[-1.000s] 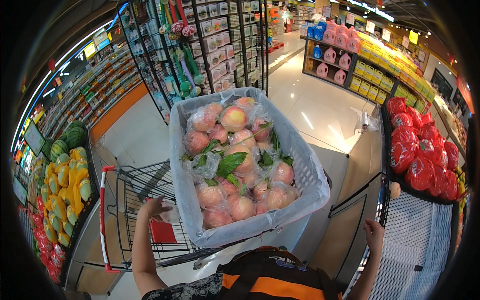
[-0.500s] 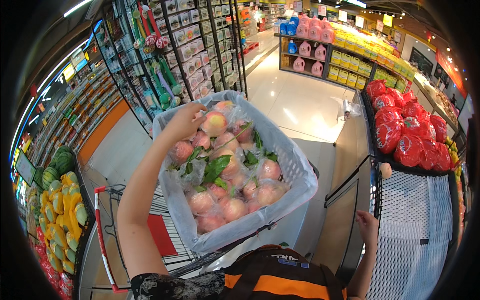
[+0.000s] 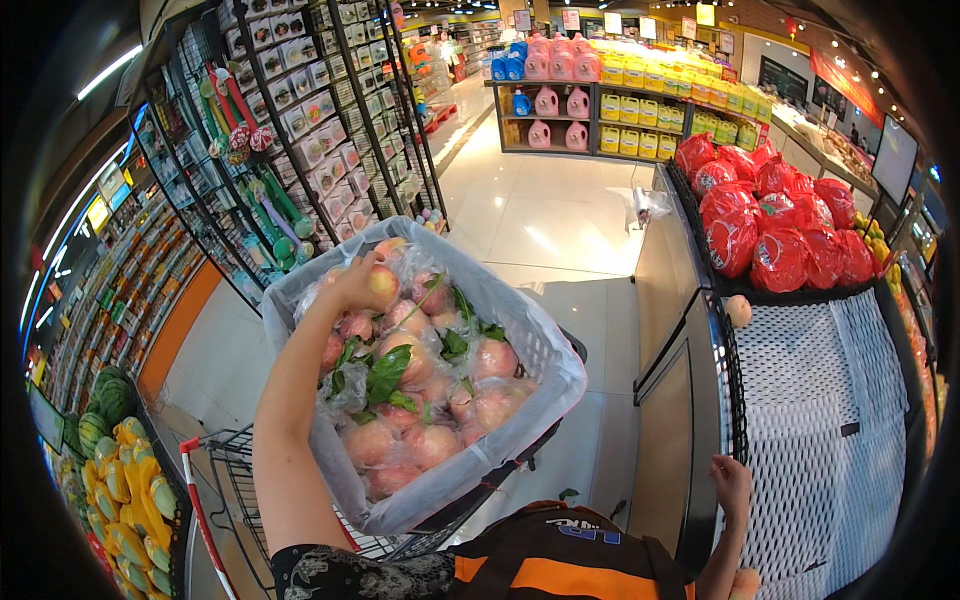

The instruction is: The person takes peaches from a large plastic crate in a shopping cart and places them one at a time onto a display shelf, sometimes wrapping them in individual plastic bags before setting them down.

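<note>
Peach [image 3: 384, 284] lying at the far left edge of the heap, up and forward of the chest, and being clasped from the left side by the left hand [image 3: 352, 286], with fingers curling round the fruit and the forearm stretching up and away over the near-left rim. Being round, showing no long axis worth naming.

Sitting under it, peaches [image 3: 432, 442] piling pink and yellow with green leaves [image 3: 386, 374] scattered among them, all lying inside a crate [image 3: 562, 372] lined with clear plastic. Resting across a shopping cart [image 3: 214, 482], and turning one corner toward the body, so the held fruit is lying near the corner farthest to the left.

Keeping well apart from all this, right hand [image 3: 731, 484] lying low on the right, touching the black rim of the display stand [image 3: 722, 400] with fingers pointing upward. Holding no fruit; gripping the rim or merely leaning on it, not showing clearly enough to tell.

Making the left hand by far the nearer one, already on the fruit, with the crate lying between the two hands.

Waiting on the white net matting [image 3: 830, 400] of the stand, one loose peach [image 3: 738, 311], with red net bags [image 3: 780, 258] stacking up beyond it.
</note>
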`<state>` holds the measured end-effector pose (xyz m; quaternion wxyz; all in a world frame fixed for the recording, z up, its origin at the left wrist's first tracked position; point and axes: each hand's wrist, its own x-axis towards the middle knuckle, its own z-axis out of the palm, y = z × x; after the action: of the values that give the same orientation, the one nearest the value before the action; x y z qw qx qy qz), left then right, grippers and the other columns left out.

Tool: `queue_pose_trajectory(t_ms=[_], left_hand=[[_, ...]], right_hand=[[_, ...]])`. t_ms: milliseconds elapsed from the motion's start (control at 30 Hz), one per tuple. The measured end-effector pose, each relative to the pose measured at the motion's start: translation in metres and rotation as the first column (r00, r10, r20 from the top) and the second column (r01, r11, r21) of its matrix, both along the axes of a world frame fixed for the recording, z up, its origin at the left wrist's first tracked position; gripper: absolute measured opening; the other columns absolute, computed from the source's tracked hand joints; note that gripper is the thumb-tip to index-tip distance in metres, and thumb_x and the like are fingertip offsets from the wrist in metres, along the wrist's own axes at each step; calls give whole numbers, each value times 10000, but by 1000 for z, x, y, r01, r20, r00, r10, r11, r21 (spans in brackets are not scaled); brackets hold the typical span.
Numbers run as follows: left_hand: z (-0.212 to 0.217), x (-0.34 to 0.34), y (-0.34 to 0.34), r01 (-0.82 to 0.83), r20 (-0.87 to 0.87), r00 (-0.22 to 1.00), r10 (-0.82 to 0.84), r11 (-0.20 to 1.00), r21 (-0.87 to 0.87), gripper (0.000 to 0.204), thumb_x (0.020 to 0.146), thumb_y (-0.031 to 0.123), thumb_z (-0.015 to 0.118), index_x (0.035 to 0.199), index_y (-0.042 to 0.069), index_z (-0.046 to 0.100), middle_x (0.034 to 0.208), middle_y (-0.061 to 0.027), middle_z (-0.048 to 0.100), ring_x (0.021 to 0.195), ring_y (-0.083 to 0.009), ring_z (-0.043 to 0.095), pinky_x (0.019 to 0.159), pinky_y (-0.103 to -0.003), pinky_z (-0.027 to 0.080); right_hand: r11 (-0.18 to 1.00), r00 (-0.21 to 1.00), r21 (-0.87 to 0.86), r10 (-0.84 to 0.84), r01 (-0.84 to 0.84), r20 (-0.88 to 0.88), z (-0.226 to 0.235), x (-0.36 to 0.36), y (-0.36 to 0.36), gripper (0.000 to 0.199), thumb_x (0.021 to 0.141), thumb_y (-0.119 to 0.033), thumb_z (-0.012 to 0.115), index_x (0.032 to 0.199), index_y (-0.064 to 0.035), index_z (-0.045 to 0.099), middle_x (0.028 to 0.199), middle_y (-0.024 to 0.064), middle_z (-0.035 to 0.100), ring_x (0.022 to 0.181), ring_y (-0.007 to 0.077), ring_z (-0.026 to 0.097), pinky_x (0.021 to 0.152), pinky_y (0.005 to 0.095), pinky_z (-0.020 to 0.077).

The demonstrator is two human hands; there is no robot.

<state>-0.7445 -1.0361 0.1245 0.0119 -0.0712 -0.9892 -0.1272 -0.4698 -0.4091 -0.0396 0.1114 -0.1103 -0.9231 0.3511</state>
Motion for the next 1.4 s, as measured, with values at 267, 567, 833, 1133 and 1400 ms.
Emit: queue_pose_trajectory(t_ms=[267,567,833,1133,1400], left_hand=[[21,40,18,148,-371,924,-91,981,127,688,530,161,764,1129,72,439,1113,-156,440,1040,-351,466,895,-374,400],[79,166,143,332,-240,942,-235,761,558,871,473,223,816,1209,76,376,1191,-94,455,1135,-197,439,988,-342,327],[62,252,222,622,-346,783,-517,678,392,836,487,183,847,1199,96,418,1186,-163,380,1093,-313,433,900,-397,387],[6,257,232,567,-415,812,-410,385,728,976,446,256,886,1231,104,326,1186,-161,406,1107,-280,438,912,-391,379],[-57,247,284,-204,1,863,-505,-347,915,1169,433,526,828,1318,48,234,1251,-190,427,1147,-282,458,957,-416,390]], right_hand=[[994,991,34,105,-103,-81,6,-18,-4,163,766,-23,598,920,31,597,737,91,615,636,147,583,594,249,454],[886,711,45,399,-461,-579,133,-42,-110,239,771,-68,629,997,-7,581,836,101,624,756,200,631,685,279,497],[483,361,19,680,-876,-638,178,-47,-186,599,636,-226,756,1173,-62,547,1172,158,501,1006,289,548,854,346,457],[386,444,-231,675,-893,-589,118,-44,-165,296,717,-111,684,1000,-36,637,964,121,627,853,238,617,741,295,491],[181,639,-675,559,-715,-528,93,-64,-117,377,810,-239,621,1122,-38,553,1153,130,525,1077,238,507,916,369,400]])
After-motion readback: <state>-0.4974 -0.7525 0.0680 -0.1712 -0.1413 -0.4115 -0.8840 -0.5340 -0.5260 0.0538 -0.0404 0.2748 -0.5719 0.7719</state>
